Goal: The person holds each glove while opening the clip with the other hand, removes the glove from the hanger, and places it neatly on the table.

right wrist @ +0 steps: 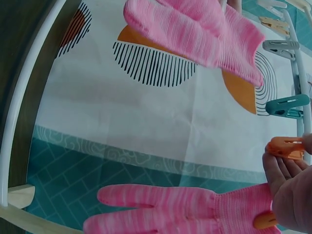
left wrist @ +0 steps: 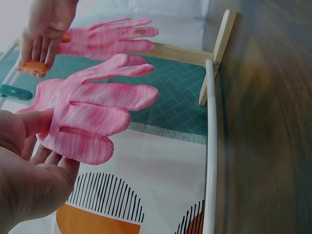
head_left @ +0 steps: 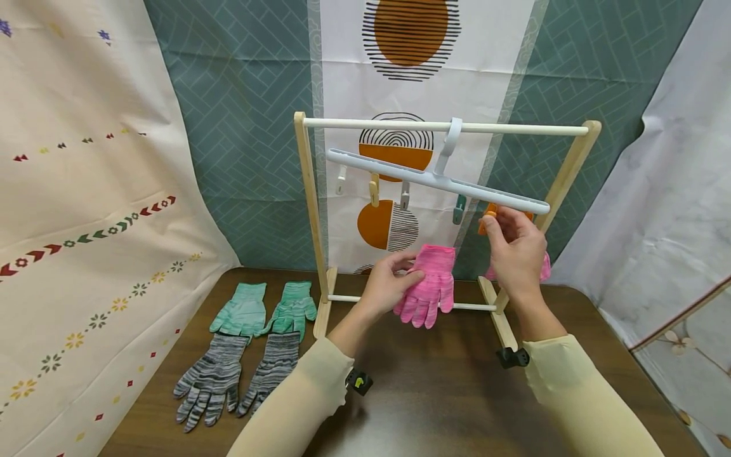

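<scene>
My left hand [head_left: 389,284] pinches a pink glove [head_left: 432,279] between thumb and fingers, its cuff up and its fingers hanging down. Up at the right end of a tilted pale-blue hanger [head_left: 422,176], my right hand [head_left: 518,251] pinches an orange clothespin [head_left: 488,219]. Behind that hand a second pink glove [right wrist: 195,209] hangs by its cuff from another orange clothespin [right wrist: 265,220]; the head view shows only a bit of it. Along the hanger hang a teal clothespin [head_left: 459,209], a grey one [head_left: 405,196], a yellow one [head_left: 374,190] and a white one [head_left: 341,180].
The hanger hooks over the white top bar [head_left: 377,124] of a wooden rack standing on the brown table [head_left: 422,393]. At left lie two green gloves [head_left: 242,308] above two grey-striped gloves [head_left: 214,377]. A patterned curtain [head_left: 245,127] hangs behind the rack.
</scene>
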The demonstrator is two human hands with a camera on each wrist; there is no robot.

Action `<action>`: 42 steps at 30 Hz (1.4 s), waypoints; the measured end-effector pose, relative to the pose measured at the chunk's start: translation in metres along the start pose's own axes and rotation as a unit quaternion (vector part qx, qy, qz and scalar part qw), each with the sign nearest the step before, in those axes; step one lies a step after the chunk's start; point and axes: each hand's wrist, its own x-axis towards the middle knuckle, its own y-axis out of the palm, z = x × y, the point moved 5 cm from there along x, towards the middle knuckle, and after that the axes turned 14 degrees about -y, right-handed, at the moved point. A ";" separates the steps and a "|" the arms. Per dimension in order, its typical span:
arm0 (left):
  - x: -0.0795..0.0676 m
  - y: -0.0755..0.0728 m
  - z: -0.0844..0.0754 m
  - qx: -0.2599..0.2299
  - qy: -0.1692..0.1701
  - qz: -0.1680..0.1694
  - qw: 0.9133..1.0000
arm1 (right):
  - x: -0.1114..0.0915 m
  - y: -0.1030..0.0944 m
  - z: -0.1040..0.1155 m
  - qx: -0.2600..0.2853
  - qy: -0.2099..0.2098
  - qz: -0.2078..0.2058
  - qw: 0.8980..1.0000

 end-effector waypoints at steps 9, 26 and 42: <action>-0.007 -0.010 0.008 -0.010 -0.008 0.000 1.000 | -0.002 -0.001 -0.003 0.005 0.003 0.014 1.000; -0.020 -0.037 0.031 -0.010 -0.023 -0.010 1.000 | -0.001 -0.005 -0.002 0.033 0.000 0.008 0.999; -0.038 -0.062 0.042 0.021 -0.048 -0.035 0.998 | -0.001 -0.007 -0.005 0.035 -0.010 0.004 0.999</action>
